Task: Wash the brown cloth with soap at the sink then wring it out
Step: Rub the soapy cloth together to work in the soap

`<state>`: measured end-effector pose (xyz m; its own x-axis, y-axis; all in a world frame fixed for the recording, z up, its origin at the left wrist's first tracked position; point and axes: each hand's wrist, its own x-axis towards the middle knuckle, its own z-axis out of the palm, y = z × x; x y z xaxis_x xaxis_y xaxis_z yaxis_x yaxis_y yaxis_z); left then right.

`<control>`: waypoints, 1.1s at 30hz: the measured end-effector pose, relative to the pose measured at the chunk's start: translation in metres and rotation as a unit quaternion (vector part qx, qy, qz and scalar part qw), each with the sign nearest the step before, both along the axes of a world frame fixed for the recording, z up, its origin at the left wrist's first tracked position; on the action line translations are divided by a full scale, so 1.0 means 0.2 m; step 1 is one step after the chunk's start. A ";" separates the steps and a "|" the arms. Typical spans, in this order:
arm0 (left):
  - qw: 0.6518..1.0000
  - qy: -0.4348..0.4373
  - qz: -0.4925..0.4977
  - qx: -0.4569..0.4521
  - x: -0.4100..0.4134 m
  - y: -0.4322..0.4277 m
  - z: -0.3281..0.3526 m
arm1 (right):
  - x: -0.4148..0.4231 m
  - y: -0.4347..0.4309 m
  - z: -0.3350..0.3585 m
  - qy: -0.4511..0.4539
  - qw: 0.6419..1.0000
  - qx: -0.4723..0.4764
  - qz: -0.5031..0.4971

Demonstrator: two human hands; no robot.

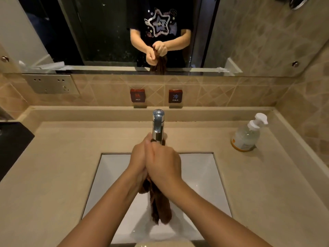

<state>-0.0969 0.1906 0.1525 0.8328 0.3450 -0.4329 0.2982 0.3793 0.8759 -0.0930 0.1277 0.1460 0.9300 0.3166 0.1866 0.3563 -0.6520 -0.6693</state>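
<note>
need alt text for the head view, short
Both hands, left and right, clasp a twisted brown cloth that hangs over a white sink, just in front of a chrome tap. A soap pump bottle stands on the beige counter to the right, and a mirror above reflects the hands.

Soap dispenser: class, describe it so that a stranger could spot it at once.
Start at the white sink and follow the beige counter to its far right corner. There stands the soap dispenser: a clear bottle with a white pump, the only bottle on the counter.
</note>
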 end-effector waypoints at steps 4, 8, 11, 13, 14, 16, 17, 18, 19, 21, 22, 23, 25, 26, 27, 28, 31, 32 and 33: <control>1.000 0.007 -0.018 -0.021 -0.03 -0.05 -0.04 | 0.13 -0.03 -0.01 0.003 0.997 0.042 -0.059; 1.000 0.001 -0.023 -0.006 -0.01 -0.03 -0.05 | 0.17 -0.05 0.00 0.022 0.993 0.096 -0.061; 1.000 -0.006 -0.015 0.018 -0.01 0.01 -0.02 | 0.11 -0.06 0.00 0.029 0.995 0.078 -0.047; 1.000 0.000 0.006 0.027 0.01 0.04 -0.01 | 0.02 -0.05 -0.01 0.012 0.999 0.029 -0.009; 1.000 0.004 0.018 0.026 0.02 0.04 0.00 | -0.02 -0.03 0.00 -0.001 1.000 0.003 0.008; 1.000 0.011 0.008 0.012 0.03 0.02 0.01 | 0.01 -0.03 0.01 0.005 1.000 -0.010 -0.024; 1.000 0.012 -0.005 0.011 0.02 0.00 0.00 | 0.05 -0.04 0.02 0.021 0.998 0.002 -0.054; 1.000 0.012 -0.018 0.008 0.02 -0.02 0.00 | 0.11 -0.05 0.02 0.030 0.997 0.013 -0.076; 1.000 0.010 -0.030 -0.002 0.01 -0.03 -0.02 | 0.16 -0.05 0.02 0.030 0.996 0.027 -0.084; 0.998 -0.004 -0.044 -0.039 -0.01 -0.02 -0.03 | 0.22 -0.07 0.03 0.040 0.995 0.060 -0.070; 0.996 -0.014 -0.050 -0.068 -0.01 -0.01 -0.03 | 0.24 -0.07 0.02 0.045 0.994 0.086 -0.058; 0.993 -0.024 -0.056 -0.106 -0.01 0.00 -0.01 | 0.25 -0.08 0.02 0.056 0.991 0.117 -0.046; 0.982 -0.036 -0.066 -0.174 -0.02 0.03 0.00 | 0.27 -0.10 0.00 0.091 0.979 0.183 -0.022; 0.977 -0.039 -0.073 -0.198 -0.02 0.04 0.00 | 0.26 -0.11 -0.01 0.112 0.971 0.213 -0.016; 0.973 -0.031 -0.081 -0.213 -0.02 0.06 0.01 | 0.25 -0.13 -0.02 0.135 0.961 0.241 -0.013; 0.971 -0.020 -0.086 -0.224 -0.02 0.07 0.01 | 0.23 -0.14 -0.03 0.159 0.951 0.266 -0.014; 0.966 0.014 -0.083 -0.242 -0.02 0.10 -0.02 | 0.15 -0.17 -0.04 0.180 0.946 0.268 -0.022; 0.966 0.020 -0.079 -0.247 -0.01 0.11 -0.04 | 0.11 -0.17 -0.06 0.147 0.962 0.229 -0.013; 0.966 0.018 -0.075 -0.248 0.00 0.11 -0.06 | 0.07 -0.16 -0.07 0.094 0.982 0.166 0.008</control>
